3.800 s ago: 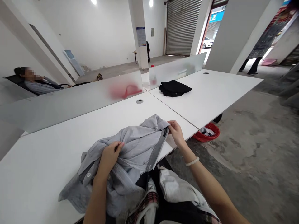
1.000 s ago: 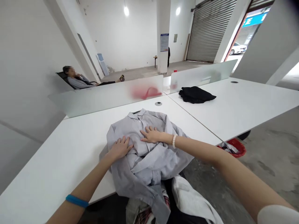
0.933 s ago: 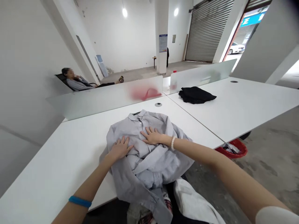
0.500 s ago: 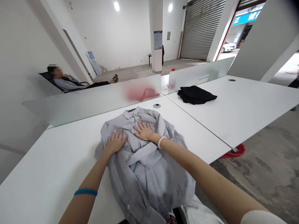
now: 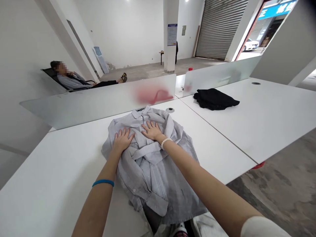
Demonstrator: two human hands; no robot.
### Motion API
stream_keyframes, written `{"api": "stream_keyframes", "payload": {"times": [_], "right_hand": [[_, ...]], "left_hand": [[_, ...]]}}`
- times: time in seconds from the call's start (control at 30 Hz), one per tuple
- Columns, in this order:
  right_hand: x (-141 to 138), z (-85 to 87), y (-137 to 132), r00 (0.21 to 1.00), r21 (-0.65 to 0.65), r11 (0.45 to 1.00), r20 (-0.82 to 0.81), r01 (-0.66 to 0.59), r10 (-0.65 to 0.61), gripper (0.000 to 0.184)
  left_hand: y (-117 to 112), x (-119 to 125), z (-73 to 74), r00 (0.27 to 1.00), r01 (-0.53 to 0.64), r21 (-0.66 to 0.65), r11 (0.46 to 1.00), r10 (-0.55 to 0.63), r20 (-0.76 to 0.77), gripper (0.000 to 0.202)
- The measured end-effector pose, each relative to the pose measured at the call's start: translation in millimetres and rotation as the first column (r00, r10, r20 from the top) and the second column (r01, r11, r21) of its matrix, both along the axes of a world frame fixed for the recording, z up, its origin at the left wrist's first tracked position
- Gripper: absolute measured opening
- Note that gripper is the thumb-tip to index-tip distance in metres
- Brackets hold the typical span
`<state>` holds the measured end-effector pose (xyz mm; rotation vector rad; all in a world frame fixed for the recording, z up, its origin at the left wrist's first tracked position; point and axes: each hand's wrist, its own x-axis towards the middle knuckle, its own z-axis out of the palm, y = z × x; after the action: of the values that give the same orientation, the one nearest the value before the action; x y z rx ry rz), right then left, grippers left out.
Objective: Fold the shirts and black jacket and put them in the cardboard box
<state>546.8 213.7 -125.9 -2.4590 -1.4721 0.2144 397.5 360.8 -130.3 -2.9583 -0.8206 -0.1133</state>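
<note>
A grey button-up shirt [image 5: 172, 174] lies rumpled on the white table [image 5: 81, 164], its collar toward the frosted divider. One sleeve crosses its middle, and the other runs down toward the near edge with its cuff showing. My left hand [image 5: 123, 140] rests palm down on the left chest of the shirt, fingers spread. To its right, my right hand [image 5: 152, 131] lies flat on the chest just below the collar, fingers also apart. The shirt's lower hem hangs at the table's near edge.
Folded black cloth [image 5: 216, 98] lies on the adjoining table. A frosted divider [image 5: 103, 100] runs along the back, with something red blurred behind it. Beyond it a person [image 5: 71, 79] reclines in a chair. Part of a red bin [image 5: 258, 165] shows beneath the table's right edge.
Both hands remain flat on the shirt. Its lower part and the near cuff have shifted and now lie flatter. The view has tilted and turned slightly.
</note>
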Motion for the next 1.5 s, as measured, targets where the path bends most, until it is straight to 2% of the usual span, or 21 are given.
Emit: {"api": "stream_keyframes", "payload": {"times": [0.2, 0.37, 0.5, 0.57, 0.63, 0.7, 0.77, 0.83, 0.87, 0.9, 0.93, 0.97, 1.0, 1.03, 1.1, 1.13, 1.17, 1.23, 1.3, 1.43, 1.5], "right_hand": [[-1.5, 6.1, -7.2, 0.999, 0.086, 0.996, -0.036, -0.002, 0.005, 0.060], [-16.0, 32.9, -29.2, 0.993, 0.164, 0.985, -0.095, -0.048, 0.064, 0.049], [-61.3, 51.4, -58.6, 0.937, 0.260, 0.901, 0.130, -0.347, 0.324, 0.042], [-86.5, 55.9, -74.1, 0.840, 0.143, 0.852, 0.310, -0.504, 0.445, 0.035], [-102.3, 60.5, -90.4, 0.780, 0.016, 0.838, 0.375, -0.546, 0.501, 0.023], [-101.9, 67.8, -109.9, 0.801, 0.037, 0.841, 0.329, -0.540, 0.500, 0.014], [-82.0, 77.7, -135.7, 0.895, 0.240, 0.863, 0.171, -0.444, 0.413, 0.017], [-45.6, 87.4, -170.3, 0.969, 0.506, 0.850, -0.101, -0.145, 0.226, 0.020], [-23.7, 91.0, -191.2, 0.961, 0.599, 0.797, -0.257, 0.075, 0.103, 0.019], [-1.5, 93.4, -214.4, 0.914, 0.668, 0.670, -0.403, 0.324, -0.041, 0.019], [19.3, 94.2, -239.3, 0.826, 0.694, 0.472, -0.543, 0.544, -0.153, 0.022], [37.1, 93.2, -265.3, 0.724, 0.685, 0.236, -0.652, 0.689, -0.222, 0.023], [50.6, 90.4, -291.3, 0.679, 0.672, 0.132, -0.686, 0.729, -0.262, 0.025], [58.8, 85.6, -316.4, 0.645, 0.656, 0.073, -0.707, 0.751, -0.291, 0.028], [58.8, 70.9, -359.1, 0.543, 0.616, -0.097, -0.749, 0.782, -0.379, 0.036], [51.3, 61.5, -375.1, 0.512, 0.601, -0.133, -0.760, 0.788, -0.400, 0.040], [39.9, 51.4, -386.9, 0.496, 0.589, -0.135, -0.765, 0.797, -0.412, 0.040], [9.3, 31.4, -398.6, 0.506, 0.570, -0.048, -0.762, 0.820, -0.404, 0.036], [-25.6, 15.4, -398.6, 0.533, 0.521, 0.142, -0.755, 0.841, -0.382, 0.034], [-88.7, 3.4, -382.4, 0.573, 0.311, 0.624, -0.772, 0.717, -0.274, 0.049], [-112.4, 5.6, -370.6, 0.568, 0.252, 0.753, -0.801, 0.608, -0.190, 0.057]], "left_hand": [[0.3, 1.0, 0.1, 1.000, -0.024, -0.039, 0.999, 0.025, 0.006, 0.068], [-0.1, 1.2, 3.1, 0.999, -0.035, -0.059, 0.998, 0.036, 0.005, 0.070], [1.4, 0.4, 3.8, 1.000, -0.018, -0.065, 0.998, 0.019, 0.014, 0.070], [3.0, -0.3, 3.3, 1.000, -0.007, -0.066, 0.998, 0.009, 0.026, 0.068], [4.9, -1.0, 2.6, 0.999, 0.006, -0.069, 0.998, -0.003, 0.042, 0.065], [6.6, -1.4, 1.7, 0.998, 0.015, -0.077, 0.997, -0.011, 0.056, 0.063], [8.0, -1.5, 0.4, 0.997, 0.018, -0.088, 0.996, -0.011, 0.070, 0.062], [9.0, -1.5, -1.2, 0.996, 0.018, -0.100, 0.995, -0.010, 0.088, 0.062], [9.5, -1.5, -2.2, 0.995, 0.019, -0.104, 0.994, -0.009, 0.098, 0.062], [10.0, -1.6, -3.2, 0.994, 0.021, -0.108, 0.994, -0.009, 0.110, 0.063], [10.5, -1.7, -4.0, 0.993, 0.024, -0.111, 0.994, -0.011, 0.122, 0.063], [10.9, -1.8, -4.7, 0.991, 0.029, -0.112, 0.993, -0.014, 0.134, 0.062], [11.3, -1.9, -5.0, 0.989, 0.035, -0.112, 0.993, -0.018, 0.148, 0.062], [11.5, -1.9, -4.9, 0.986, 0.041, -0.110, 0.993, -0.023, 0.163, 0.061], [11.2, -1.7, -3.5, 0.980, 0.058, -0.102, 0.993, -0.037, 0.197, 0.056], [10.4, -1.5, -2.3, 0.975, 0.069, -0.097, 0.993, -0.047, 0.216, 0.053], [9.2, -1.5, -0.7, 0.970, 0.083, -0.092, 0.992, -0.059, 0.236, 0.049], [4.4, -2.5, 3.1, 0.958, 0.109, -0.083, 0.991, -0.082, 0.274, 0.044], [-4.9, -7.0, 8.7, 0.948, 0.126, -0.079, 0.989, -0.096, 0.304, 0.042], [-46.4, -35.3, 32.8, 0.935, 0.202, -0.076, 0.976, -0.169, 0.313, 0.039], [-81.0, -59.5, 52.6, 0.938, 0.287, -0.113, 0.951, -0.255, 0.233, 0.038]]}}
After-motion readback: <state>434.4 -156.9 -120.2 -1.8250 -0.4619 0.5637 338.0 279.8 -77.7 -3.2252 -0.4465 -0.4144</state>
